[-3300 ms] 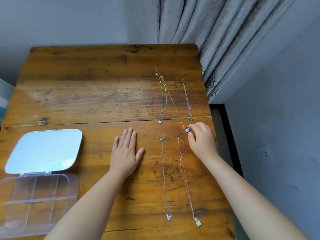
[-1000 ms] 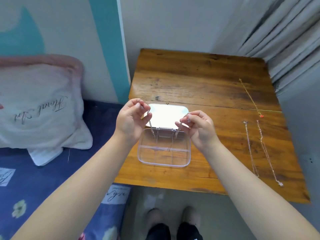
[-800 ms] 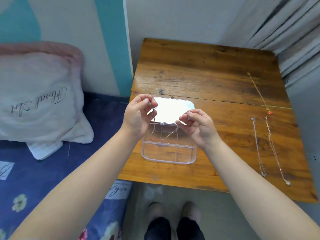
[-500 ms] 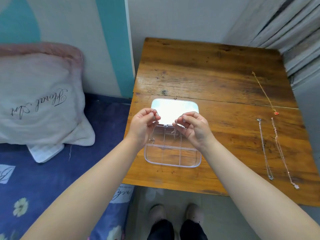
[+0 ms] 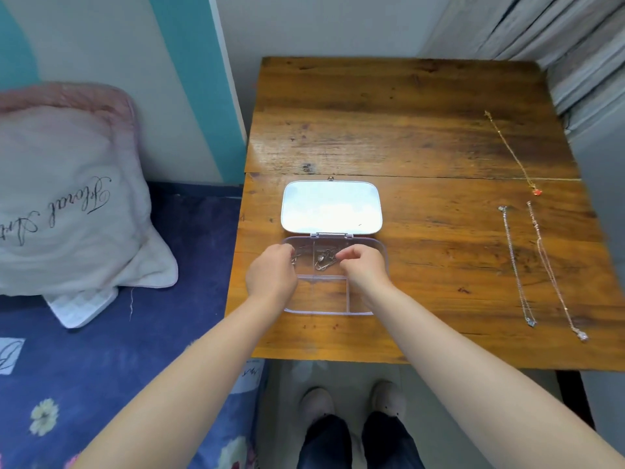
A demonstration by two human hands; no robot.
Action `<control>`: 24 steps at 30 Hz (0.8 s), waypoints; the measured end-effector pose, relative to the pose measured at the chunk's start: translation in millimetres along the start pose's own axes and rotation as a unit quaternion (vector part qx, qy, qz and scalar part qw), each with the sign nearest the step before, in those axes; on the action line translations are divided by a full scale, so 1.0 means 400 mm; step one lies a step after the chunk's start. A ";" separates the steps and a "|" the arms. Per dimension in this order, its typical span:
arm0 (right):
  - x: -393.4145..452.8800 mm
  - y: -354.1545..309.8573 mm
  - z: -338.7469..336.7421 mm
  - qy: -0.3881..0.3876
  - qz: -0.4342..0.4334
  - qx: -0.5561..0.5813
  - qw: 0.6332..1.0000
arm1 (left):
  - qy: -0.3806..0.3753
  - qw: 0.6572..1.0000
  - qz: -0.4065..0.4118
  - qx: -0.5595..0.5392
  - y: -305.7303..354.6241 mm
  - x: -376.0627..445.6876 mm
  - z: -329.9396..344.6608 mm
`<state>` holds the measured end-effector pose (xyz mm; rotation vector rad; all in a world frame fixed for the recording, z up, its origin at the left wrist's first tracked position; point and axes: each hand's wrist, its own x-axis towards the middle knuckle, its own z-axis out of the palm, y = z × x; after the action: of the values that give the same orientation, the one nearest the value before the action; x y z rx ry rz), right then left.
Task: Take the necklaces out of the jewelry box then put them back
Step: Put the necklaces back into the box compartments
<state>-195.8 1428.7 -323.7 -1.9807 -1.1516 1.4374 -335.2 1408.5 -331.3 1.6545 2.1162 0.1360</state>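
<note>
A clear plastic jewelry box [image 5: 323,308] lies open near the table's front left, its mirrored lid [image 5: 331,208] flat behind it. My left hand [image 5: 272,275] pinches a silver necklace [image 5: 293,259] over the box's back-left compartment. My right hand [image 5: 363,265] holds another silver necklace [image 5: 323,262], bunched in the back-middle compartment. On the table's right side lie a gold necklace with a red pendant [image 5: 514,157], a silver necklace [image 5: 515,265] and a rose-toned necklace [image 5: 554,275].
The wooden table [image 5: 406,130] stands against grey curtains [image 5: 558,38] at the back right. A bed with blue floral sheets [image 5: 118,350] and a white pillow [image 5: 67,198] lies to the left. My feet [image 5: 351,401] show below the table's front edge.
Both hands carried two necklaces from the right side of the table to the box and have lowered them into its back compartments, where the chains now bunch up.
</note>
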 end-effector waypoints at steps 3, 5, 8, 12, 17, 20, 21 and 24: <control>-0.023 0.022 -0.066 0.004 -0.034 -0.017 0.999 | 0.007 0.999 0.022 0.026 0.006 -0.013 0.001; -0.038 0.051 -0.136 0.030 -0.057 -0.031 0.997 | 0.013 0.998 0.049 0.025 0.022 -0.025 0.011; -0.063 0.121 -0.268 0.085 -0.075 -0.090 0.989 | 0.055 0.989 0.133 -0.018 0.081 -0.055 0.046; -0.090 0.258 -0.475 0.154 -0.044 -0.172 0.972 | 0.086 0.955 0.279 -0.045 0.222 -0.118 0.123; -0.085 0.438 -0.691 0.173 0.011 -0.311 0.934 | -0.011 0.949 0.316 -0.017 0.438 -0.213 0.246; -0.065 0.497 -0.755 0.132 -0.008 -0.367 0.921 | -0.091 0.959 0.268 -0.013 0.560 -0.257 0.319; -0.056 0.511 -0.768 0.121 -0.032 -0.370 0.921 | -0.119 0.963 0.240 0.002 0.594 -0.266 0.341; -0.041 0.543 -0.791 0.096 -0.120 -0.371 0.916 | -0.143 0.973 0.180 0.012 0.687 -0.287 0.403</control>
<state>174.3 1331.9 -359.2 -2.2586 -1.9607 0.6957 -3.1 1345.3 -348.3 1.9297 1.6010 -0.0182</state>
